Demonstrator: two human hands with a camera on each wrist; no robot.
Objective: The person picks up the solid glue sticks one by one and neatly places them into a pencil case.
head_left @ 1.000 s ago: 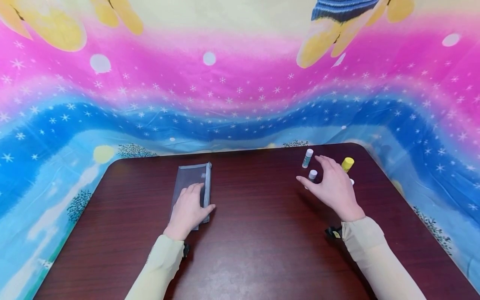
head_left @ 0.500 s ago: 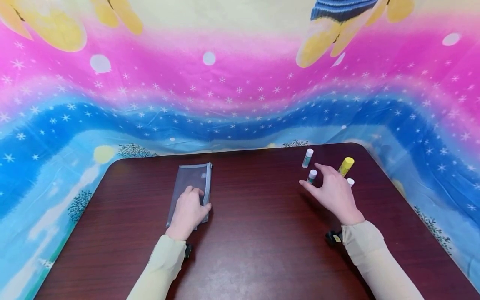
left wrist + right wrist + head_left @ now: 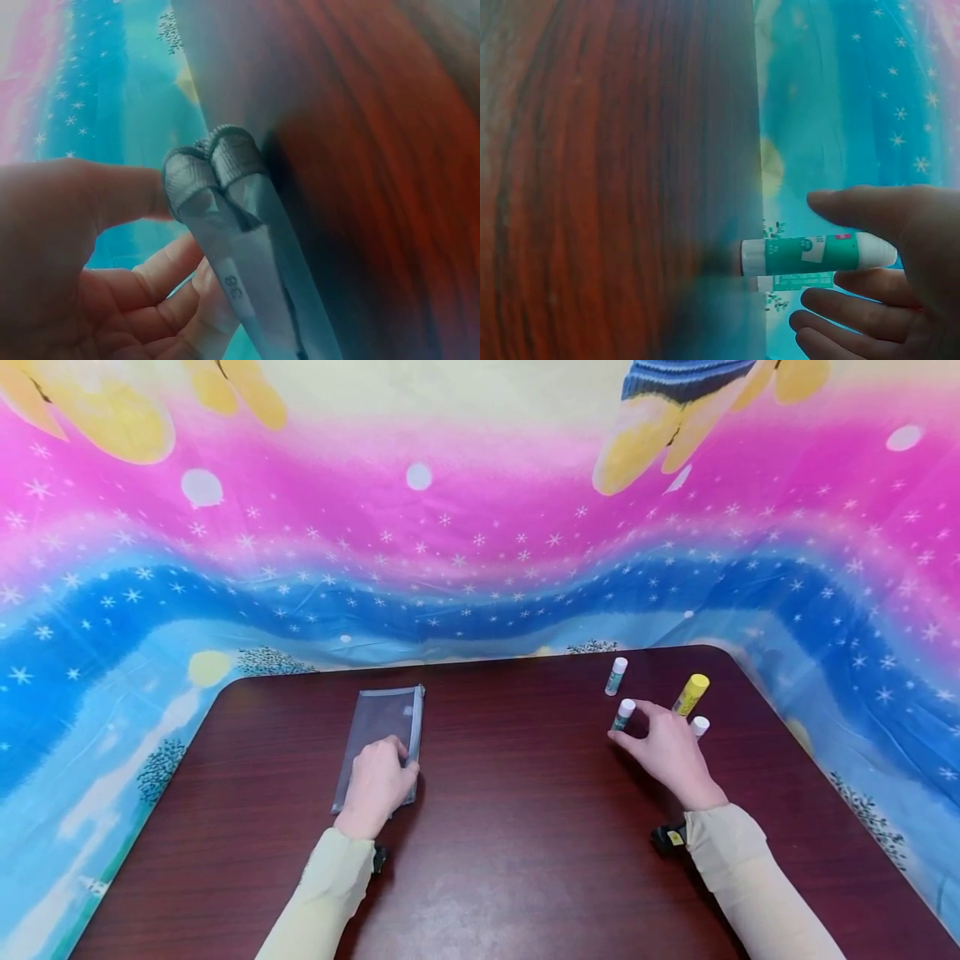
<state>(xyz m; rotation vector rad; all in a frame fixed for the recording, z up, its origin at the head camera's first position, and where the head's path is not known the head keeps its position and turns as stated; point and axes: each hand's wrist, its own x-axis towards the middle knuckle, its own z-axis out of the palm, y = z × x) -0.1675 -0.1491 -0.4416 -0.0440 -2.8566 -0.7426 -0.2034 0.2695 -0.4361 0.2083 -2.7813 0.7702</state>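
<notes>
A grey mesh zipper pouch point(image 3: 378, 714) lies on the left part of the table. My left hand point(image 3: 375, 781) grips its zipped edge, with the thumb on the near side and curled fingers behind. In the left wrist view the folded zip ends point(image 3: 240, 161) and a tag marked 38 point(image 3: 236, 289) show. My right hand point(image 3: 671, 752) is around a green and white glue stick point(image 3: 622, 716) that stands upright. In the right wrist view a gap shows between the thumb point(image 3: 862, 210) and the glue stick point(image 3: 810, 255), and the fingers lie along its other side.
Another green and white glue stick point(image 3: 616, 677) stands farther back. A yellow glue stick point(image 3: 690, 695) and a white-capped one point(image 3: 700, 727) stand beyond my right hand. A patterned cloth point(image 3: 465, 560) borders the dark wooden table point(image 3: 487, 827).
My right hand has narrowed its thumb and fingers around the nearer green glue stick. My left thumb has drawn in against the pouch's zipped edge.
</notes>
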